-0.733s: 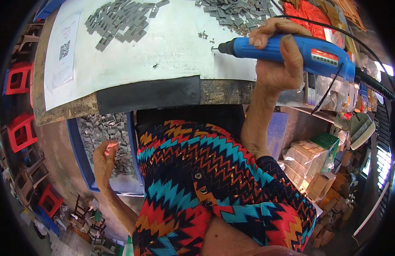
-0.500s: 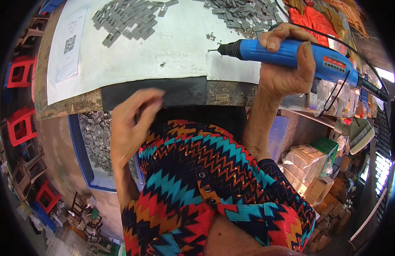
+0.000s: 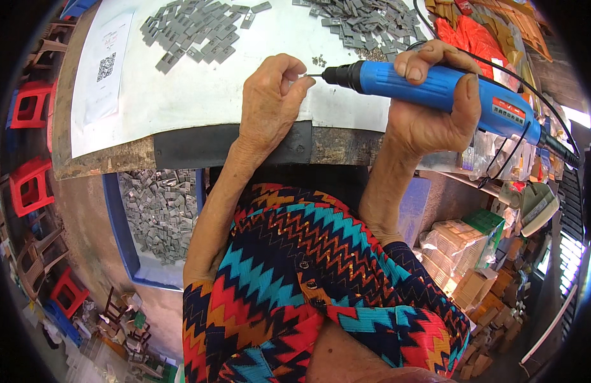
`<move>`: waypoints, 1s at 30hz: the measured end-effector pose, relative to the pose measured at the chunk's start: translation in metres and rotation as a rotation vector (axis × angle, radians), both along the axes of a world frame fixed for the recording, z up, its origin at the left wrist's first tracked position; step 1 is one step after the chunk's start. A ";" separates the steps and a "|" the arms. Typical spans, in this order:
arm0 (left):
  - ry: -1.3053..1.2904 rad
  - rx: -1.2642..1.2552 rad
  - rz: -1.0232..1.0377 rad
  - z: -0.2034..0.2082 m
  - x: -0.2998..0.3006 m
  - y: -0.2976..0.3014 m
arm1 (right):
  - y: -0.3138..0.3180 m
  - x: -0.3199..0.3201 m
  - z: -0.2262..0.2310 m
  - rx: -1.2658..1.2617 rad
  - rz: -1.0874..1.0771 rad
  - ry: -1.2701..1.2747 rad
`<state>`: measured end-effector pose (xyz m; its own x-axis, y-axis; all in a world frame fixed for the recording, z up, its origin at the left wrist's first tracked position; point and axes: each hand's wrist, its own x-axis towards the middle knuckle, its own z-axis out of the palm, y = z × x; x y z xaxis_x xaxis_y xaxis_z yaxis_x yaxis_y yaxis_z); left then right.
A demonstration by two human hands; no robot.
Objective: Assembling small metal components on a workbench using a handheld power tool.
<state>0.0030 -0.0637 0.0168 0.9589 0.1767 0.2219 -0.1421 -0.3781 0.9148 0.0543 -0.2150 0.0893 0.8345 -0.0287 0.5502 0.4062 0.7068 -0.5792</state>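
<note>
A blue electric screwdriver [image 3: 429, 89] lies across my right hand [image 3: 436, 118], whose fingers and thumb wrap round its body. The black nose and thin bit point left over the white sheet. At the bit's tip, my left hand [image 3: 270, 102] has thumb and forefinger pinched together; what lies between them, if anything, is too small to make out. Just beyond the bit sits a small cluster of screws [image 3: 319, 61]. More screws [image 3: 371, 53] lie below a heap of flat grey parts [image 3: 366, 22]. Another spread of grey parts [image 3: 193, 32] lies at the far left.
The white-covered table [image 3: 168, 115] has a black strip [image 3: 193, 147] on its near edge. Below it, a blue-rimmed bin [image 3: 123, 236] holds many grey parts. A black cable [image 3: 500, 67] trails from the screwdriver. Red stools [image 3: 30, 185] stand left; a red plastic bag [image 3: 471, 38] lies far right.
My left hand has risen from the table's near edge, forward and right to the bit's tip, with its fingers now pinched. The screwdriver has shifted very slightly.
</note>
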 end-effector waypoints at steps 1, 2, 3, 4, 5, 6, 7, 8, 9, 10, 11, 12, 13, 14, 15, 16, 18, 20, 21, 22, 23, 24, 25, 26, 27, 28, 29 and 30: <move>0.012 0.013 0.004 -0.001 -0.001 0.002 | 0.002 0.000 -0.001 0.005 0.005 0.004; 0.015 0.015 0.011 -0.001 -0.003 0.004 | 0.003 0.000 -0.002 0.010 0.009 0.008; 0.012 -0.005 -0.001 -0.001 -0.001 0.002 | 0.000 0.001 -0.002 0.006 -0.002 0.007; 0.008 -0.025 -0.013 0.000 0.001 0.000 | -0.002 0.001 -0.001 -0.001 -0.012 0.002; 0.007 -0.028 -0.023 0.002 0.003 -0.001 | -0.005 0.001 0.000 -0.008 -0.022 -0.003; 0.016 -0.022 -0.018 0.002 0.001 0.000 | -0.004 0.001 -0.002 -0.005 -0.013 -0.002; 0.026 -0.016 -0.012 0.002 -0.001 0.002 | -0.003 0.001 -0.003 0.002 0.000 0.004; 0.026 -0.013 -0.003 0.001 -0.002 0.003 | -0.002 0.001 -0.004 0.009 0.014 0.010; 0.011 -0.027 -0.001 -0.001 -0.002 0.001 | -0.003 0.000 -0.003 0.005 0.010 0.009; -0.004 -0.041 0.002 -0.002 -0.001 0.000 | -0.004 0.000 -0.003 0.019 0.015 0.016; -0.005 -0.044 -0.002 -0.002 0.000 -0.001 | -0.004 -0.001 -0.002 0.032 0.021 0.024; -0.016 -0.035 -0.007 -0.002 -0.001 -0.001 | -0.004 -0.001 -0.002 0.034 0.026 0.023; -0.027 -0.026 -0.012 -0.002 -0.002 0.000 | -0.004 -0.001 -0.002 0.036 0.030 0.021; -0.027 -0.024 -0.007 -0.001 -0.003 0.000 | -0.003 -0.002 -0.002 0.037 0.035 0.018; 0.002 -0.042 -0.020 0.001 -0.003 0.001 | -0.003 -0.002 -0.002 0.036 0.035 0.017; 0.031 -0.059 -0.034 0.002 -0.003 0.001 | -0.003 -0.002 -0.001 0.031 0.025 0.014; 0.039 -0.077 -0.035 0.003 -0.003 0.000 | -0.003 -0.003 -0.001 0.026 0.017 0.010; 0.048 -0.096 -0.034 0.004 -0.003 0.000 | -0.002 -0.003 -0.002 0.034 0.009 0.039; 0.047 -0.109 -0.036 0.004 -0.003 0.000 | -0.003 -0.003 -0.002 0.032 0.009 0.038; 0.046 -0.122 -0.038 0.005 -0.002 0.000 | -0.004 -0.003 -0.002 0.001 0.006 0.025; 0.046 -0.124 -0.039 0.005 -0.002 0.000 | -0.005 -0.003 -0.002 -0.030 0.002 0.013; 0.027 -0.108 -0.035 0.003 -0.003 0.001 | -0.003 -0.004 -0.002 -0.030 0.007 0.013; 0.009 -0.092 -0.031 0.002 -0.003 0.002 | -0.001 -0.005 -0.002 -0.005 -0.008 0.038; 0.010 -0.092 -0.026 0.001 -0.003 0.003 | 0.000 -0.006 -0.002 0.021 -0.023 0.062; -0.007 -0.070 -0.014 0.001 -0.003 0.003 | 0.000 -0.006 -0.001 0.017 -0.026 0.062; -0.024 -0.048 -0.001 0.000 -0.003 0.002 | 0.000 -0.006 0.000 0.026 -0.023 0.057; -0.024 -0.051 -0.001 0.000 -0.002 0.001 | -0.001 -0.006 0.000 0.036 -0.020 0.052; -0.050 -0.024 0.001 -0.001 -0.002 0.000 | -0.001 -0.006 0.000 0.034 -0.021 0.052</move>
